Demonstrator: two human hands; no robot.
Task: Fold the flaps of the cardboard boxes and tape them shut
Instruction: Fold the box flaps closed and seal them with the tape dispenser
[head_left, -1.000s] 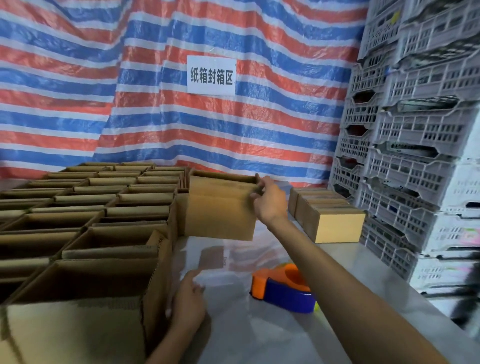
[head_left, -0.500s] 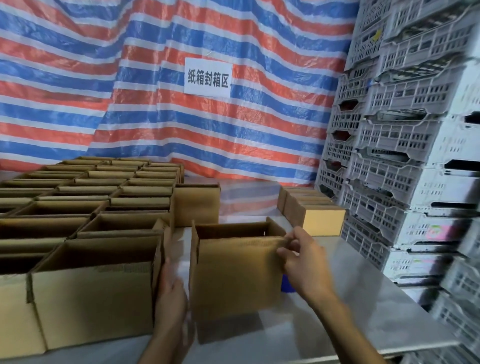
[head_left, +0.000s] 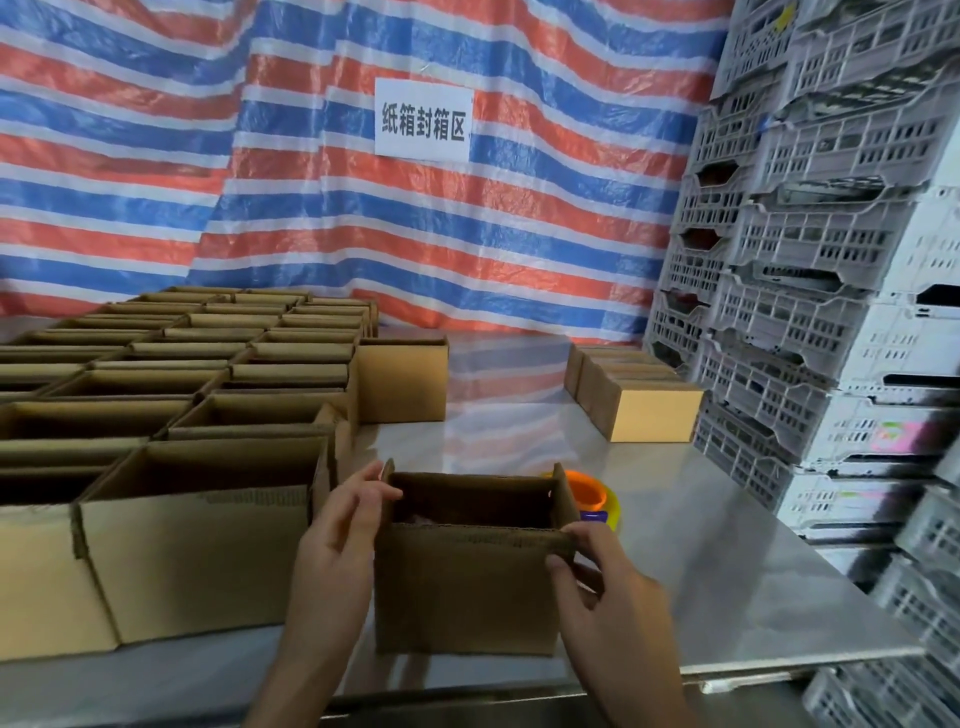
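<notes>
watching my feed: left hand (head_left: 332, 540) pinches the left flap (head_left: 388, 470) of the open box (head_left: 465, 592), right hand (head_left: 602, 587) pinches its front flap (head_left: 467, 538).

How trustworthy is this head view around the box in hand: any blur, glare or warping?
Head view: the box shows a sharp rim but an inside too dark to read; the left hand and right hand are slightly smeared; the steel table mirrors the striped tarp; the crates at right bow and soften.
</notes>
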